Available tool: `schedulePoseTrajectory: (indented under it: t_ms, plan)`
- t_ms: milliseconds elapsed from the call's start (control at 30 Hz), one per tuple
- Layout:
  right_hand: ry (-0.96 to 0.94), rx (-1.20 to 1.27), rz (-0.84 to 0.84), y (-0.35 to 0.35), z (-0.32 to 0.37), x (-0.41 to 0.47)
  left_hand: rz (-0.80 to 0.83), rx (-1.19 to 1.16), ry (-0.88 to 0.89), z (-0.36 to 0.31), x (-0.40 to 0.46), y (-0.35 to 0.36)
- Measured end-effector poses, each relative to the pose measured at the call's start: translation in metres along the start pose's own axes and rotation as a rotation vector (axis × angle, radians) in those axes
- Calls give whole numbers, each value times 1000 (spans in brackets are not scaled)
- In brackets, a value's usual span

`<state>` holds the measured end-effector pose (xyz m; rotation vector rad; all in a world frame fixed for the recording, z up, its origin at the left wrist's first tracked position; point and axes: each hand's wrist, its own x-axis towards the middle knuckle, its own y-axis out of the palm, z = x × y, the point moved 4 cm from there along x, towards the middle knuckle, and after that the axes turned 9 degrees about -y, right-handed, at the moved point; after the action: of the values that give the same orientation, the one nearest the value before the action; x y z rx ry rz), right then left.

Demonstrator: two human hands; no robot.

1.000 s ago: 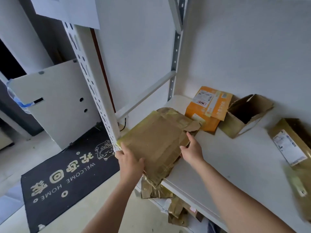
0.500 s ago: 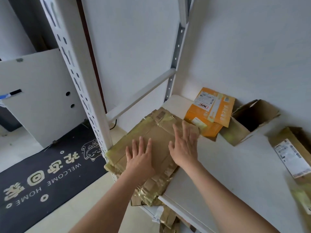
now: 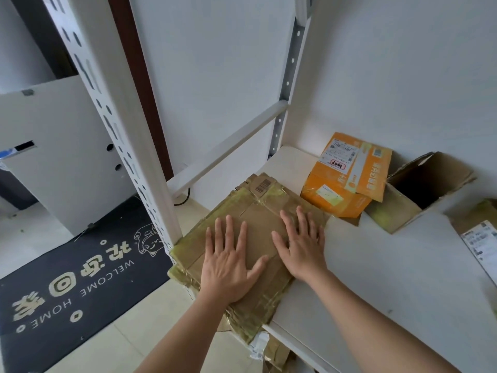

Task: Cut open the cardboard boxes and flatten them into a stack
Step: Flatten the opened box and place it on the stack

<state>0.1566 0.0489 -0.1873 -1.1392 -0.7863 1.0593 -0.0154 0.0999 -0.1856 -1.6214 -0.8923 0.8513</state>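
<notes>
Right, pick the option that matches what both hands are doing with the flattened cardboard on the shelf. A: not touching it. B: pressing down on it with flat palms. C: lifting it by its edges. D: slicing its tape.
B: the left hand and right hand lie flat, fingers spread, on top of the flattened cardboard at the shelf corner.

A labelled brown box (image 3: 481, 238) is cut off at the right edge.

You have laid the flattened cardboard box (image 3: 258, 227) down, and your left hand (image 3: 228, 262) and right hand (image 3: 301, 243) now press flat on it
</notes>
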Motion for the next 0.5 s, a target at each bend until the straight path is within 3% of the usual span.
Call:
schedulePoseTrajectory:
  t_ms: [100,333,400,500]
  plan:
    - [7,30,41,-2,-4,4,52,36,-3,-2,5,1]
    - [5,24,416,-34,-5,16,232,59,-43,-8,13,-18]
    - [-56,-11,350,-61,-7,20,257,23,-82,-10,18,-30]
    - [-99,-81,-30,-110,-21,24,208,-63,-118,-20,25,-51]
